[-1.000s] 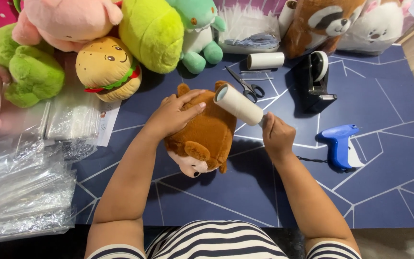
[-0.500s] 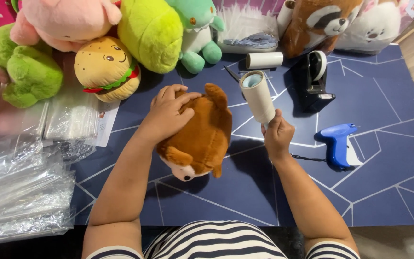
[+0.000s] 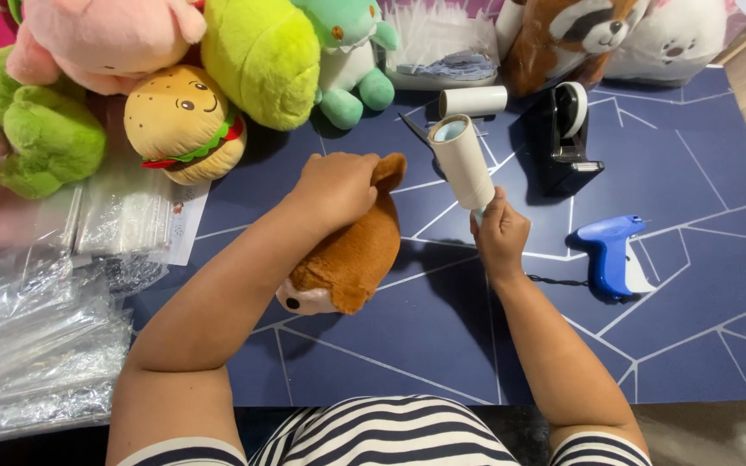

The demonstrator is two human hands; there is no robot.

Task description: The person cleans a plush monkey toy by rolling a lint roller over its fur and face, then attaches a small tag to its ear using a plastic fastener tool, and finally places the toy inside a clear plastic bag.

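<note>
The right hand [image 3: 500, 235] is clenched round the handle of a lint roller [image 3: 464, 161], which is tipped up and away so its sticky sheet stands clear of the fur. The left hand [image 3: 338, 185] is pressed palm-down, fingers curled, on the rump of a brown plush bear [image 3: 351, 252], pinning it flat on the dark blue table [image 3: 442, 345] (face toward the person). Just beyond lie a spare roll [image 3: 473, 101] and a black tape dispenser [image 3: 567, 129]; a blue tagging gun [image 3: 608, 255] sits to the right, folded clear bags [image 3: 36, 336] to the left.
</note>
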